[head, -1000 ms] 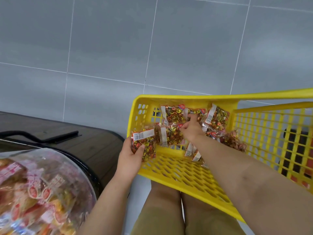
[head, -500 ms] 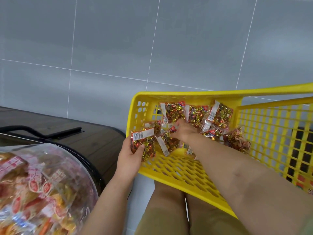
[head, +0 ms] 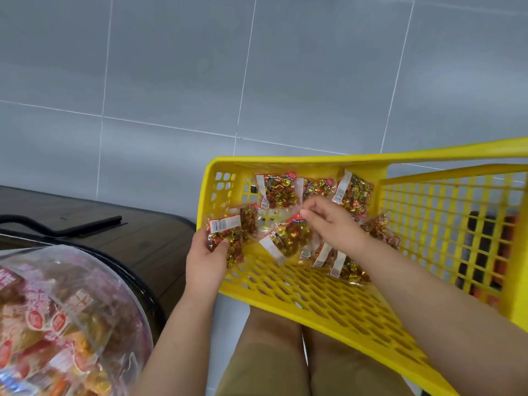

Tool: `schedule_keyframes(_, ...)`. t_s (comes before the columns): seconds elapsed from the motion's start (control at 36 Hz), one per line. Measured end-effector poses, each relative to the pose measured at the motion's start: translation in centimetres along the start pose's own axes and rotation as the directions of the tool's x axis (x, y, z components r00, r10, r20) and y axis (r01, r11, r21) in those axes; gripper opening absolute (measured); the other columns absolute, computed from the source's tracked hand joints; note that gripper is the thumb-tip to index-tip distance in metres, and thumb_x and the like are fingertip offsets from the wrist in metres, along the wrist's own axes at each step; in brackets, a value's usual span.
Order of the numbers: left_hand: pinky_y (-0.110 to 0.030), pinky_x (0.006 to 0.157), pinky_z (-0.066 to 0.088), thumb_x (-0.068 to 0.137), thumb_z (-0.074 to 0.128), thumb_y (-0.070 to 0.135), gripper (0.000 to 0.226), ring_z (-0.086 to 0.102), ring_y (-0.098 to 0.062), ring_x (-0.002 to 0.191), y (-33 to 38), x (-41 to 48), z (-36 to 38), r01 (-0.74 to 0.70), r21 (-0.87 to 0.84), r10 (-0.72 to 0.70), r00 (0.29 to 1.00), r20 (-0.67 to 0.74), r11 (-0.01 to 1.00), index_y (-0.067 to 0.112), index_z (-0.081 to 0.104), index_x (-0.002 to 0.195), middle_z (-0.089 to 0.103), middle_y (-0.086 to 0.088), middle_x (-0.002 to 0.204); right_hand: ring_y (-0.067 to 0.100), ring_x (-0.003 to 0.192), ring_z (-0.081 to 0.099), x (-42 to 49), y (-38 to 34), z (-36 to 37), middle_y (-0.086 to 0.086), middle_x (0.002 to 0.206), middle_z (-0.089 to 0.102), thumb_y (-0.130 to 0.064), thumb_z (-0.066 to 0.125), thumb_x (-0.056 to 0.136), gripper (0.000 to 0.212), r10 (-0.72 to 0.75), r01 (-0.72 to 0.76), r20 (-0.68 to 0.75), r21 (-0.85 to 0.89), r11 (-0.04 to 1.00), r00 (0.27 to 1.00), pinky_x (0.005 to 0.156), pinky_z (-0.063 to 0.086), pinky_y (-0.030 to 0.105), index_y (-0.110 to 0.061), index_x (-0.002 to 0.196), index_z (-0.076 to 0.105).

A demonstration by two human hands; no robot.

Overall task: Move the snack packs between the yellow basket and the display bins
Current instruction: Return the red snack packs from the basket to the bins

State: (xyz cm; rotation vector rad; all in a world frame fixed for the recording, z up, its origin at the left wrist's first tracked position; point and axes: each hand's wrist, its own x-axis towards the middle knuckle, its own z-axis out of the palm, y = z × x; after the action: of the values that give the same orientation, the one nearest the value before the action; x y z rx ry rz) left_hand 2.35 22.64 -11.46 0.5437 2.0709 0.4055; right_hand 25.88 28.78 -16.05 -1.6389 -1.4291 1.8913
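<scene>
A yellow plastic basket (head: 314, 298) lies tilted across my lap, with several clear snack packs of red-and-gold sweets (head: 278, 190) piled at its far end. My left hand (head: 207, 260) grips a small stack of these packs (head: 225, 235) at the basket's left rim. Inside the basket, my right hand (head: 333, 227) pinches the top corner of another pack (head: 288, 238), which hangs tilted just above the basket floor. More packs lie partly hidden under my right wrist.
A clear round display bin (head: 60, 318) full of wrapped snacks sits at the lower left. Behind it is a dark wooden counter (head: 137, 235) with a black bar. Grey floor tiles lie beyond. My knees are under the basket.
My right hand has drawn back toward me from the far packs, pulling one pack up by its corner. The left hand and its stack have stayed put.
</scene>
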Motion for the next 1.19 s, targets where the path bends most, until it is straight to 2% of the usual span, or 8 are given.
schedule_keyframes(0.11, -0.039, 0.095, 0.049, 0.094, 0.057, 0.014, 0.026, 0.063, -0.014, 0.104, 1.6, -0.4, 0.3, 0.054, -0.117, -0.034, 0.986, 0.165, 0.992, 0.035, 0.058, 0.109, 0.067, 0.009, 0.11, -0.013, 0.072, 0.055, -1.4, -2.4, 0.1, -0.033, 0.079, 0.06, -0.022, 0.057, 0.093, 0.018, -0.051, 0.053, 0.033, -0.054, 0.997, 0.998, 0.064, 0.039, 0.003, -0.038, 0.084, 0.055)
schedule_keyframes(0.28, -0.013, 0.066, 0.049, 0.082, 0.058, 0.047, 0.023, 0.067, -0.004, 0.08, 4.0, -1.2, 0.6, 0.006, -0.09, 0.041, 0.864, 0.501, 0.996, 0.036, 0.062, 0.102, 0.071, 0.017, 0.088, -0.008, 0.074, 0.057, -0.8, -3.9, 3.3, -0.023, 0.075, 0.059, -0.022, 0.062, 0.09, 0.005, -0.13, 0.123, -0.085, -0.082, 0.989, 0.988, 0.063, 0.043, 0.009, -0.026, 0.088, 0.065)
schedule_keyframes(0.36, -0.011, 0.07, 0.049, 0.076, 0.077, 0.028, 0.04, 0.067, -0.004, 0.087, 4.1, -0.9, 0.8, -0.045, 0.018, 0.027, 0.835, 0.55, 0.999, 0.037, 0.055, 0.107, 0.07, 0.013, 0.094, -0.005, 0.072, 0.057, 0.2, -4.4, 4.6, -0.018, 0.075, 0.061, -0.02, 0.064, 0.089, 0.003, -0.132, 0.137, -0.154, 0.018, 0.99, 0.979, 0.063, 0.045, 0.013, -0.019, 0.088, 0.067)
schedule_keyframes(0.53, -0.025, 0.087, 0.052, 0.074, 0.081, 0.018, 0.059, 0.065, -0.007, 0.1, 2.9, 0.0, 0.0, -0.005, 0.094, -0.036, 0.903, 0.429, 0.996, 0.03, 0.051, 0.124, 0.067, 0.01, 0.11, -0.002, 0.086, 0.057, 3.7, -2.8, 4.7, -0.014, 0.095, 0.061, -0.029, 0.062, 0.09, 0.007, 0.117, -0.083, -0.239, 0.149, 0.985, 0.964, 0.081, 0.049, 0.02, -0.026, 0.096, 0.062)
schedule_keyframes(0.64, -0.03, 0.089, 0.052, 0.077, 0.079, 0.019, 0.047, 0.065, -0.004, 0.097, 1.9, 0.2, -0.6, 0.039, 0.058, -0.057, 0.934, 0.353, 0.998, 0.039, 0.054, 0.111, 0.068, 0.013, 0.106, 0.014, 0.103, 0.053, 7.2, 0.0, 4.0, 0.005, 0.128, 0.055, -0.025, 0.064, 0.089, 0.042, 0.434, -0.362, -0.358, 0.252, 0.897, 0.827, 0.082, 0.041, 0.025, -0.013, 0.126, 0.05)
schedule_keyframes(0.78, -0.032, 0.087, 0.053, 0.078, 0.078, 0.021, 0.049, 0.067, -0.007, 0.095, 1.2, 0.2, -1.1, 0.1, 0.023, -0.103, 0.947, 0.305, 0.995, 0.032, 0.053, 0.119, 0.069, 0.009, 0.108, 0.026, 0.126, 0.046, 10.2, 2.1, 4.7, 0.009, 0.139, 0.046, -0.034, 0.076, 0.078, 0.076, 0.469, -0.461, -0.323, 0.106, 0.881, 0.822, 0.102, 0.04, 0.03, -0.013, 0.141, 0.038)
schedule_keyframes(1.11, -0.039, 0.092, 0.052, 0.079, 0.077, 0.015, 0.048, 0.065, -0.013, 0.101, 0.2, -0.3, -1.7, 0.112, -0.027, -0.101, 0.957, 0.273, 0.993, 0.033, 0.053, 0.116, 0.068, 0.008, 0.11, 0.03, 0.126, 0.042, 10.9, 3.4, 5.2, 0.011, 0.132, 0.044, -0.034, 0.062, 0.089, 0.023, 0.494, -0.56, -0.342, -0.127, 0.819, 0.8, 0.108, 0.032, 0.029, -0.021, 0.107, 0.069)
schedule_keyframes(1.19, -0.028, 0.079, 0.053, 0.078, 0.078, 0.017, 0.04, 0.067, -0.005, 0.093, -0.3, -0.7, -1.9, 0.113, -0.063, -0.095, 0.965, 0.245, 0.992, 0.039, 0.055, 0.103, 0.069, 0.014, 0.1, 0.028, 0.106, 0.057, 9.7, 3.2, 4.7, 0.01, 0.113, 0.062, -0.026, 0.052, 0.096, 0.023, 0.437, -0.486, -0.302, -0.107, 0.868, 0.847, 0.084, 0.043, 0.026, -0.01, 0.104, 0.067)
